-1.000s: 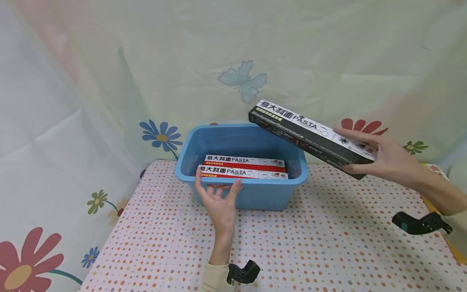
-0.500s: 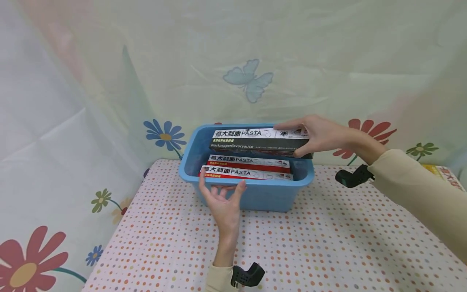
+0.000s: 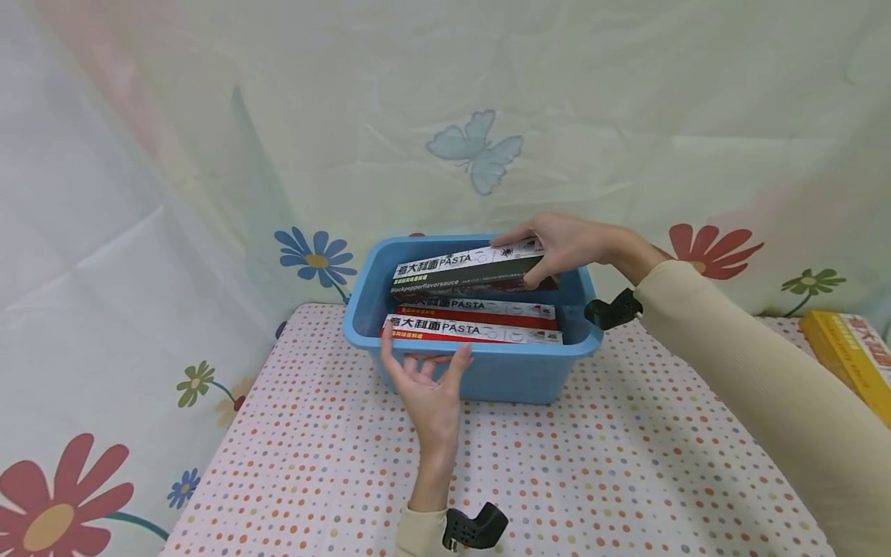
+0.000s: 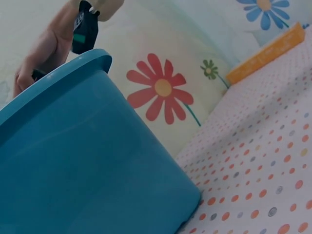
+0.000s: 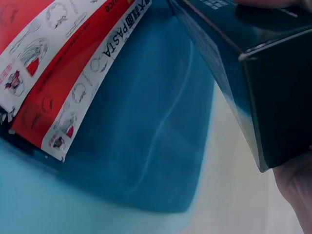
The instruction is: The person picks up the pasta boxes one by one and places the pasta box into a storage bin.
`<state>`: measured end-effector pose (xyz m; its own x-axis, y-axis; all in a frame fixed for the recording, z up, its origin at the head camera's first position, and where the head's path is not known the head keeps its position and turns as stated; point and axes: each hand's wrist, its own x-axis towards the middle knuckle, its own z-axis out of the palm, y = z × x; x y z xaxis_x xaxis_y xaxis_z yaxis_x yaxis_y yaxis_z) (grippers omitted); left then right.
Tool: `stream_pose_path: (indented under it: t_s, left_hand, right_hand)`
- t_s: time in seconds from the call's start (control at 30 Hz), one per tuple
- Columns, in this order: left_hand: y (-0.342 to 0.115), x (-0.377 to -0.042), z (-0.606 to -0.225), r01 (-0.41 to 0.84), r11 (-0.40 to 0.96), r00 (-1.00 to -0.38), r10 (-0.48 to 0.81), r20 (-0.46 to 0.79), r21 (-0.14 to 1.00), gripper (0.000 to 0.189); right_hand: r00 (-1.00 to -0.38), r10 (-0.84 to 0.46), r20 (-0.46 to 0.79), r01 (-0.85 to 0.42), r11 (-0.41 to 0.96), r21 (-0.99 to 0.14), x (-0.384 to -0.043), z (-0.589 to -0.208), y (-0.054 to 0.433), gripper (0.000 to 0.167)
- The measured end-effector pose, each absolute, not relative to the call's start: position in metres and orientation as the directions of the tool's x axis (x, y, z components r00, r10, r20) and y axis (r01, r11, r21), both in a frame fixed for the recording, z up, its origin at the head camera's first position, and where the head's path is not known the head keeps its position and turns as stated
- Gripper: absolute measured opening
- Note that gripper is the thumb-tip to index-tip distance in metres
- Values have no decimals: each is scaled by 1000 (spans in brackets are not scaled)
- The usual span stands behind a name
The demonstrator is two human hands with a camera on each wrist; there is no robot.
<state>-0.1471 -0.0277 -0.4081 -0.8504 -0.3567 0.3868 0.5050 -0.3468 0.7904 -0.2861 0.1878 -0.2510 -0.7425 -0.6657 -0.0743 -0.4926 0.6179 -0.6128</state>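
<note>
My right hand (image 3: 567,241) grips the right end of a black pepper pasta box (image 3: 459,277), thumb on the near side and fingers over the top. The box is tilted, its left end lower, partly inside the blue plastic bin (image 3: 487,375). Two red pasta boxes (image 3: 473,330) lie side by side along the bin's near wall. At the front rim, my left hand (image 3: 431,406) holds the bin, index finger and thumb up at the edge and the other fingers curled below it. In the right wrist view, the black box's end (image 5: 280,97) hangs above the bin's inside.
A yellow box (image 3: 845,356) lies at the table's right edge. The polka-dot tablecloth (image 3: 334,456) covers the table, and a flowered curtain (image 3: 592,100) hangs behind the bin.
My right hand has carried the black pasta box leftward and down from the right of the bin into its opening. The left hand has stayed at the front rim.
</note>
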Motion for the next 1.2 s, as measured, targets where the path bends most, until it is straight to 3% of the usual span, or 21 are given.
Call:
stream_pose_path:
  t_s: [0.5, 1.2]
  left_hand:
    - [-27, -146, -407, 497, -342, -850, -374, 370, 797, 107]
    - [-26, -142, -410, 480, -347, -862, -358, 359, 806, 108]
  right_hand:
    - [-703, -692, -162, -457, 615, -642, -307, -269, 185, 77]
    - [-708, -678, -200, -431, 638, -637, -310, -276, 194, 79]
